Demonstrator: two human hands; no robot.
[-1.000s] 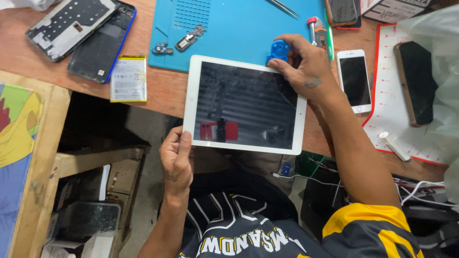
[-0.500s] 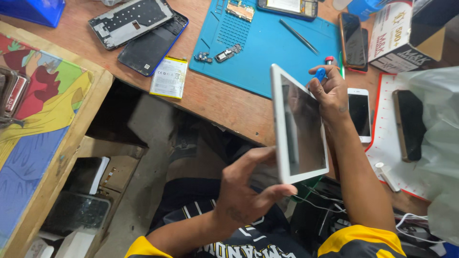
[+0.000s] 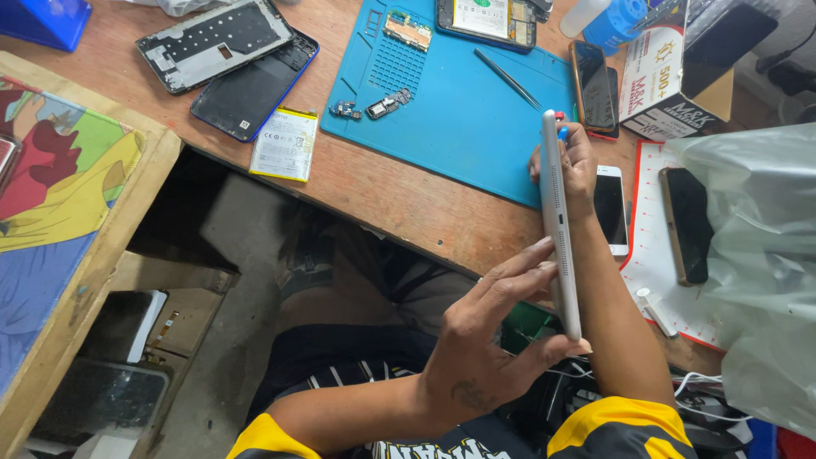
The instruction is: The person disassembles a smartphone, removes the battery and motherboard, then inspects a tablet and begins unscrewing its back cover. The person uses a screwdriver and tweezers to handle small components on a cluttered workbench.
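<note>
A white tablet (image 3: 557, 212) stands on its edge in front of me, seen edge-on, its near end over my lap and its far end above the desk. My left hand (image 3: 484, 340) supports its near end, thumb under the corner and fingers spread against its left face. My right hand (image 3: 569, 166) grips its far end from the right side. A small blue piece shows between those fingers. The tablet's screen face is hidden.
The wooden desk (image 3: 382, 187) carries a blue work mat (image 3: 459, 110) with small parts and tweezers (image 3: 507, 78), opened phones (image 3: 246, 59), a loose battery (image 3: 285, 143), several phones (image 3: 610, 208) at right, a box (image 3: 659, 81) and a plastic bag (image 3: 752, 246). A painted board (image 3: 59, 195) lies at left.
The tablet has been turned from lying flat, screen up, to standing on its edge. My left hand moved from its lower left corner to its near end.
</note>
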